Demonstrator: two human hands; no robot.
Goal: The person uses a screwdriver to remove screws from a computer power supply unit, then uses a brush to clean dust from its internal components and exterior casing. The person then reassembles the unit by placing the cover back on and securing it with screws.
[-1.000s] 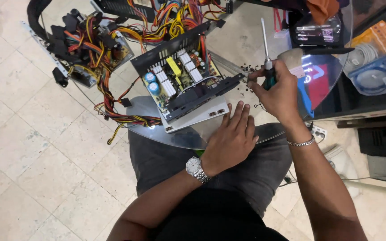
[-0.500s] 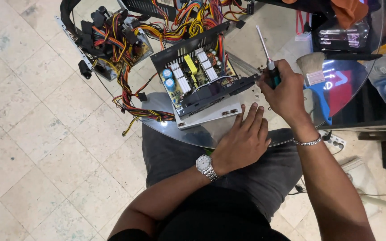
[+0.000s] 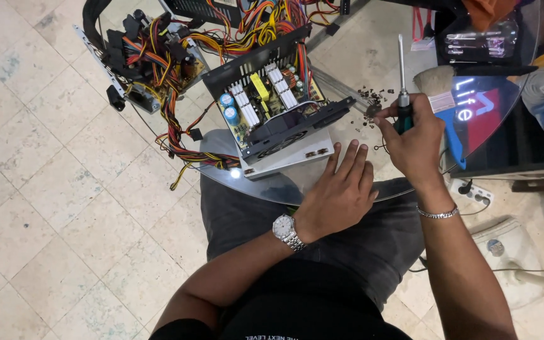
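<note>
Head view: person seated, lap under rim of glass table [image 3: 347, 189].
Left hand [image 3: 338, 195]: flat on glass, fingers spread, holding nothing; just right of power supply's near corner.
Right hand [image 3: 410, 135]: fingers closed around green handle of screwdriver [image 3: 402, 75]; shaft upright, tip pointing away from body.
Open power supply [image 3: 272, 119]: left of screwdriver, nearer left hand; holds circuit board, 2 blue capacitors, 2 heat sinks.
Loose screws [image 3: 373, 104]: scattered on glass, just left of right hand.
Cable bundle [image 3: 158, 56]: far left, beyond power supply.
</note>
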